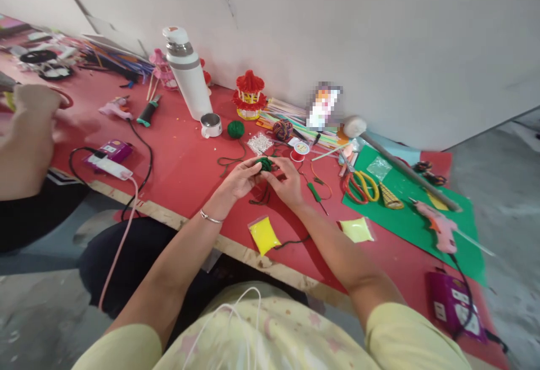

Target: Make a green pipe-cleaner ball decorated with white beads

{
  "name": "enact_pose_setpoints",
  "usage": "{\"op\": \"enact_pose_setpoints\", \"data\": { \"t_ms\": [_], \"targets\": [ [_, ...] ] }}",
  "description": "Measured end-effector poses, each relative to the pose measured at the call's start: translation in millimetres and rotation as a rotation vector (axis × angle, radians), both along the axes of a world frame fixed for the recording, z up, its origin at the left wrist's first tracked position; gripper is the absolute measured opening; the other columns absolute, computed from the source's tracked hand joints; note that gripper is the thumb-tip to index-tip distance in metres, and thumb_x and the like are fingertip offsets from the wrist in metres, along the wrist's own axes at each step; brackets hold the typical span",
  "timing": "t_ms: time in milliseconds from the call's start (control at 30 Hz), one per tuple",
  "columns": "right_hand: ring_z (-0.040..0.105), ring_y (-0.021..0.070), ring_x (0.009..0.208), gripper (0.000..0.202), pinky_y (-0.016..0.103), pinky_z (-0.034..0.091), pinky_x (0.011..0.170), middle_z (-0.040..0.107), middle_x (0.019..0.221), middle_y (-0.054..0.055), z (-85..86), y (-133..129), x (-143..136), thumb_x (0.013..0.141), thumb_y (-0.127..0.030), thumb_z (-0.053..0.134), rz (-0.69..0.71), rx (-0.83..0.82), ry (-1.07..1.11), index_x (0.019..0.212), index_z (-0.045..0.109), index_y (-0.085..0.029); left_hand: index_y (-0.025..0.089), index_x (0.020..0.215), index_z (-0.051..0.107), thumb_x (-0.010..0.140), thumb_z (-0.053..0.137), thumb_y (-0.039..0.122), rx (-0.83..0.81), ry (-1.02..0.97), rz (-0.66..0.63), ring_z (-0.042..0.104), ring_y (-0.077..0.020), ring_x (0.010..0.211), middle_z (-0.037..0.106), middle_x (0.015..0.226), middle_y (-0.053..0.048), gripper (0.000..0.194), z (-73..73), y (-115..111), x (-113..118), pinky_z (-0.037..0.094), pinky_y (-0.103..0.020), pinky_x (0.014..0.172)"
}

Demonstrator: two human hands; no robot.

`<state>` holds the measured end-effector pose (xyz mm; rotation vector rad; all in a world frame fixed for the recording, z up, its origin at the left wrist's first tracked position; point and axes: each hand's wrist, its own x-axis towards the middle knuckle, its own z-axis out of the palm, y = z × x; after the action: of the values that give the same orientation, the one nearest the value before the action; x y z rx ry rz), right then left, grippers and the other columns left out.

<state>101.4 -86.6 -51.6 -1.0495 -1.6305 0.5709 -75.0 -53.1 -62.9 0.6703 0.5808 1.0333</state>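
Observation:
Between my two hands is a small piece of dark green yarn work [265, 164], held above the red tabletop. My left hand [241, 180], with a silver bangle on its wrist, pinches the piece from the left. From the right, the fingers of my right hand [288, 183] close on its other side; whether they also hold a tool is too small to see. Loose dark yarn [260, 195] hangs below the hands. A green yarn ball [235, 129] lies beyond them, and a green-handled crochet hook [314, 192] rests right of my right hand.
A white thermos [188, 75] and its cup [211, 125] stand at the back left. Yellow packets [264, 235] lie near the front edge. Scissors [361, 186] and a pink glue gun [436, 225] rest on green sheet [405, 212]. Another person's arm [29, 139] is at far left.

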Motion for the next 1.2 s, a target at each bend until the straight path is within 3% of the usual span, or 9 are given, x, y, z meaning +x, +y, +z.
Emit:
{"op": "enact_pose_setpoints", "data": {
  "t_ms": [233,433,500,700,867,1000,1067,1200],
  "targets": [
    [0.069,0.0221,0.101,0.036,0.037,0.059,0.087,0.072,0.114,0.009,-3.7,-3.0,11.0,0.09,-0.044,0.074,-0.008,-0.048,0.022,0.12,0.074,-0.024,0.016,0.102,0.078,0.067,0.093,0.032,0.09,0.184,0.008,0.072,-0.0143,0.074,0.077,0.096,-0.005,0.041,3.6,-6.4,7.0,0.064,-0.027,0.065],
    [0.062,0.0137,0.063,0.044,0.029,0.055,0.057,0.075,0.097,0.005,0.8,-12.4,15.0,0.087,-0.055,0.071,0.052,-0.348,0.322,0.116,0.074,-0.022,0.017,0.111,0.077,0.072,0.088,0.034,0.147,0.218,-0.131,0.073,-0.0191,0.082,0.077,0.102,-0.008,0.043,4.3,-9.0,6.0,0.065,-0.031,0.066],
    [0.06,0.0122,0.06,0.044,0.027,0.053,0.054,0.074,0.095,0.004,3.4,-14.3,15.9,0.087,-0.057,0.07,0.04,-0.371,0.361,0.114,0.074,-0.022,0.018,0.113,0.077,0.072,0.087,0.032,0.153,0.22,-0.163,0.073,-0.0202,0.084,0.077,0.107,-0.009,0.045,4.0,-8.3,4.4,0.064,-0.032,0.068],
    [0.064,0.0142,0.07,0.042,0.026,0.055,0.059,0.074,0.093,0.005,1.2,-20.7,14.5,0.088,-0.057,0.068,0.059,-0.324,0.296,0.111,0.074,-0.022,0.017,0.106,0.081,0.06,0.084,0.016,0.352,0.416,-0.038,0.073,-0.0216,0.095,0.079,0.104,-0.008,0.045,-2.4,-7.7,7.8,0.06,-0.028,0.08],
    [0.067,0.0155,0.078,0.046,0.027,0.058,0.064,0.074,0.101,0.006,-2.3,-21.0,10.8,0.092,-0.061,0.062,0.039,-0.308,0.273,0.112,0.074,-0.022,0.015,0.1,0.081,0.064,0.081,0.022,0.317,0.509,-0.038,0.07,-0.0163,0.07,0.078,0.085,-0.004,0.037,-5.4,-10.8,13.7,0.057,-0.025,0.065],
    [0.067,0.0222,0.108,0.051,0.035,0.061,0.088,0.069,0.122,0.01,0.9,-20.7,11.8,0.086,-0.057,0.074,0.072,-0.159,0.116,0.124,0.071,-0.024,0.015,0.1,0.08,0.066,0.078,0.022,0.301,0.485,0.023,0.064,-0.0125,0.062,0.077,0.084,-0.002,0.035,-1.5,-10.9,11.7,0.052,-0.022,0.058],
    [0.066,0.024,0.114,0.049,0.038,0.058,0.096,0.069,0.123,0.01,2.7,-20.6,12.5,0.084,-0.053,0.078,0.053,-0.1,0.039,0.123,0.071,-0.024,0.015,0.097,0.08,0.067,0.075,0.022,0.312,0.493,0.017,0.063,-0.012,0.061,0.075,0.08,-0.002,0.031,1.2,-10.8,9.8,0.051,-0.021,0.058],
    [0.068,0.0225,0.107,0.049,0.035,0.062,0.084,0.071,0.126,0.009,7.9,-20.8,15.2,0.09,-0.05,0.072,0.038,-0.178,0.156,0.131,0.067,-0.025,0.015,0.11,0.078,0.068,0.077,0.021,0.362,0.488,-0.028,0.062,-0.011,0.063,0.075,0.085,-0.003,0.042,6.8,-12.3,8.0,0.05,-0.02,0.059]
  ]
}}
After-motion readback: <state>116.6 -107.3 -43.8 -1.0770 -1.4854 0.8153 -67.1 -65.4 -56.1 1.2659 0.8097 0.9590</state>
